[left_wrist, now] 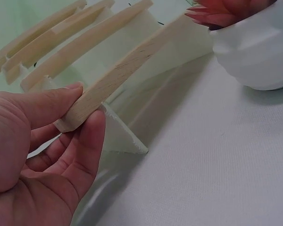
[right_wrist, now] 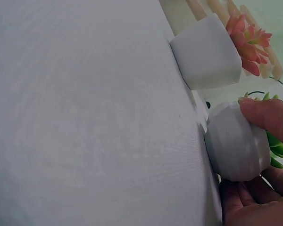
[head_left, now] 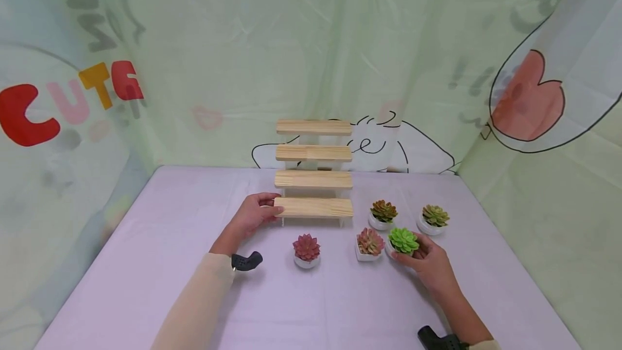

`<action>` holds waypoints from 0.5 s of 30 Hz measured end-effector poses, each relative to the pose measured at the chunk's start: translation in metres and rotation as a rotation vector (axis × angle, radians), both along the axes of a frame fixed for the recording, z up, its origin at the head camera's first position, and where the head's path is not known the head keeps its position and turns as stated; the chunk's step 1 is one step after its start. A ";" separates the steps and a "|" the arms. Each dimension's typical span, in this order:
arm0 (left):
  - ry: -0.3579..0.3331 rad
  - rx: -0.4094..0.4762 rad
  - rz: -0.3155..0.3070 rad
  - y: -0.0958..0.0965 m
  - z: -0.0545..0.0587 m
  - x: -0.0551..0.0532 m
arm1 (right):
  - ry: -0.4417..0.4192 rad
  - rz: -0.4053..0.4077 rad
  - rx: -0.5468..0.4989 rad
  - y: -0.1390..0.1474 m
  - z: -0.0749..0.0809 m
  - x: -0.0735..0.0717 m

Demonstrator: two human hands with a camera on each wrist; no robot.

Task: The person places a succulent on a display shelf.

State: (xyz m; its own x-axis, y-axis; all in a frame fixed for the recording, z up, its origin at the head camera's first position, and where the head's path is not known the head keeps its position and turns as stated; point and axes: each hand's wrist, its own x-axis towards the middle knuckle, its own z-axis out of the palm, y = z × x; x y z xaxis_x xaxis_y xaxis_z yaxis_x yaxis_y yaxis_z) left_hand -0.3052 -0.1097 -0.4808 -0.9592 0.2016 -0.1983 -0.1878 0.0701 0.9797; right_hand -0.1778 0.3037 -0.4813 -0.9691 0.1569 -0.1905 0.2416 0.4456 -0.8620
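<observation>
A stepped wooden display stand (head_left: 313,207) with several pale plank shelves stands at the back of the table. My left hand (head_left: 254,214) pinches the left end of its lowest plank, thumb on top and fingers beneath, as the left wrist view shows. To the right, my right hand (head_left: 430,263) grips a bright green potted succulent (head_left: 403,241) by its round white pot (right_wrist: 238,141), thumb on one side and fingers on the other. Beside that pot is a pink-orange succulent (head_left: 370,242) in a squarish white pot (right_wrist: 207,54).
A dark red succulent (head_left: 306,248) in a white pot stands before the stand. Behind the green one are a brownish succulent (head_left: 383,211) and a yellow-green succulent (head_left: 435,216), both potted. A printed curtain (head_left: 233,69) hangs behind the lilac-white table (head_left: 146,263).
</observation>
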 end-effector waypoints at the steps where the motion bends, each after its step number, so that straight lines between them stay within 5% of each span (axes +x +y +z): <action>1: -0.003 -0.001 0.001 0.000 0.000 0.000 | 0.002 -0.002 0.001 0.000 0.000 0.001; 15: -0.021 0.009 0.008 -0.001 -0.004 -0.003 | 0.030 -0.022 -0.029 -0.001 -0.002 0.003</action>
State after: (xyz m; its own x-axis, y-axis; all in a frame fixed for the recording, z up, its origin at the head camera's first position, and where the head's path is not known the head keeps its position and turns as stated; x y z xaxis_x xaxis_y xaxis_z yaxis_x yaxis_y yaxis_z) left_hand -0.3077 -0.1107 -0.4850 -0.9563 0.1959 -0.2169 -0.2092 0.0592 0.9761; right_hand -0.1750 0.3024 -0.4834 -0.9709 0.1729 -0.1659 0.2246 0.4154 -0.8814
